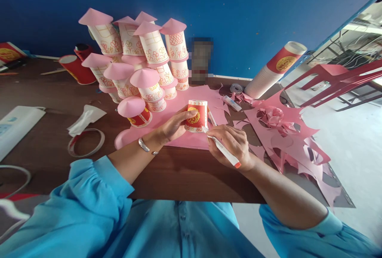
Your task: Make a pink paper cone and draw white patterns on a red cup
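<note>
My left hand [174, 126] is wrapped round a red paper cup [202, 118] with a gold emblem, its thumb across the front. Red markings run along the cup's pale bands. In my right hand [235, 142] is a white marker [223, 153] with an orange-red end; its tip is at the cup's lower right edge, though contact is hard to make out. Another slim white pen-like stick [212, 119] shows just behind that hand. Beneath the cup lies pink paper [176, 135]. Left of it stands a red cup [142, 118] under a pink paper cone [131, 107].
Stacked, drawn-on cups with pink cone roofs [146, 78] stand behind my left hand. A tall cup stack [270, 73], a glue stick [232, 103] and pink paper scraps [276, 138] are to the right. A tape roll [70, 146] and a red cup [74, 69] are left.
</note>
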A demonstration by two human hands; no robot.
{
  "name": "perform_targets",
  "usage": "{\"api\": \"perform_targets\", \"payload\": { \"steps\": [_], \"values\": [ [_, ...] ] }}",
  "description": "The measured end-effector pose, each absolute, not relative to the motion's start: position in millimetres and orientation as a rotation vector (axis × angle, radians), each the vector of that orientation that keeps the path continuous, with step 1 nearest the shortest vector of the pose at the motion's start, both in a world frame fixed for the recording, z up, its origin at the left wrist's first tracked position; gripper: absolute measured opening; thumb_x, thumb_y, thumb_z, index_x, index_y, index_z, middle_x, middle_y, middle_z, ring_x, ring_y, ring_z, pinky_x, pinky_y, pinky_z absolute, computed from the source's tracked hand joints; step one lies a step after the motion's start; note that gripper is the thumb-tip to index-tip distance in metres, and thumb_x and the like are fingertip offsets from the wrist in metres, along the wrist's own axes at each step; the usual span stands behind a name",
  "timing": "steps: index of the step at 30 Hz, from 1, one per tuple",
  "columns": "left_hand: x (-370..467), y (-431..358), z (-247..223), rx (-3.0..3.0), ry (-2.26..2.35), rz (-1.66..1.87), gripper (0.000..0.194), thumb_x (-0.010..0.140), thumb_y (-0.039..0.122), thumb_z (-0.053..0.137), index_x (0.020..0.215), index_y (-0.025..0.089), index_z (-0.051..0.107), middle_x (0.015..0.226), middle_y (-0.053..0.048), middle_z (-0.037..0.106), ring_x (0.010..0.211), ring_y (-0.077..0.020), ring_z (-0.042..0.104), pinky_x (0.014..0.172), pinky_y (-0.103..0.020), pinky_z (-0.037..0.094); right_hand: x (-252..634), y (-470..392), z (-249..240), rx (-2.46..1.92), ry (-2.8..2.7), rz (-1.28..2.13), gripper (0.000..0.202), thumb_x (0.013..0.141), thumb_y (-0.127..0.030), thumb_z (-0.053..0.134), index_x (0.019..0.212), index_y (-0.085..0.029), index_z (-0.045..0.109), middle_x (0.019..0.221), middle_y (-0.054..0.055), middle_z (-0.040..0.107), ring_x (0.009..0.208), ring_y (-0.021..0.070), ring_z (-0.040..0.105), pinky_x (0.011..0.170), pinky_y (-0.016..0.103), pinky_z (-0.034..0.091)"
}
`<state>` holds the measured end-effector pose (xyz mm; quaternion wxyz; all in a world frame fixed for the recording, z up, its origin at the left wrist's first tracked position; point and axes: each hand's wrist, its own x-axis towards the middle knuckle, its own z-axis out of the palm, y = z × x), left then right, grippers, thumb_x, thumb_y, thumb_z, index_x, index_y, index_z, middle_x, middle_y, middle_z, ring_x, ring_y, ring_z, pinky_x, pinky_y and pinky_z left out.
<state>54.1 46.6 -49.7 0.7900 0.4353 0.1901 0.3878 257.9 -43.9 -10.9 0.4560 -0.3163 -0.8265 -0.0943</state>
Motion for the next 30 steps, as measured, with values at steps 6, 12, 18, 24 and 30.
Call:
{"api": "perform_targets", "payload": {
  "steps": [6,12,18,24,30],
  "values": [
    [53.9,46.8,-49.7,0.949,0.391,0.821,0.041,0.092,0.047,0.089,0.118,0.019,0.074,0.098,-0.004,0.081,0.084,-0.0208,0.075,0.08,-0.034,0.059,256.3,-43.6,-10.9,-0.784,-2.041,-0.232,0.011,0.106,-0.012,0.066,0.107,-0.024,0.066,0.086,0.002,0.081,0.071,0.0157,0.08,0.068,0.025,0.061],
    [53.5,45.9,-48.0,0.964,0.418,0.821,0.041,0.092,0.048,0.089,0.117,0.02,0.072,0.098,-0.003,0.08,0.088,-0.0214,0.076,0.082,-0.035,0.059,256.9,-43.3,-11.4,-0.78,-2.045,-0.224,0.015,0.104,-0.01,0.067,0.11,-0.024,0.066,0.087,0.002,0.082,0.074,0.0168,0.08,0.07,0.026,0.062],
    [53.6,44.0,-45.9,0.975,0.421,0.81,0.045,0.093,0.048,0.087,0.126,0.022,0.071,0.101,-0.004,0.081,0.093,-0.0242,0.078,0.09,-0.039,0.06,257.0,-42.8,-12.5,-0.812,-2.049,-0.229,0.016,0.103,-0.011,0.066,0.111,-0.024,0.067,0.088,0.001,0.083,0.07,0.0169,0.079,0.067,0.027,0.06],
    [53.2,45.2,-49.5,0.975,0.429,0.817,0.042,0.094,0.048,0.086,0.122,0.021,0.072,0.1,-0.005,0.081,0.094,-0.0252,0.078,0.089,-0.038,0.06,255.3,-42.9,-11.2,-0.806,-2.059,-0.231,0.015,0.105,-0.011,0.065,0.11,-0.025,0.067,0.086,0.001,0.083,0.072,0.0165,0.081,0.069,0.025,0.063],
    [52.4,45.4,-50.9,0.985,0.433,0.822,0.042,0.095,0.048,0.085,0.122,0.02,0.071,0.102,-0.006,0.082,0.097,-0.0259,0.079,0.09,-0.039,0.06,254.9,-43.6,-9.9,-0.793,-2.077,-0.219,0.013,0.104,-0.01,0.067,0.107,-0.023,0.067,0.087,0.002,0.082,0.072,0.0162,0.081,0.069,0.025,0.062]
  ]
}}
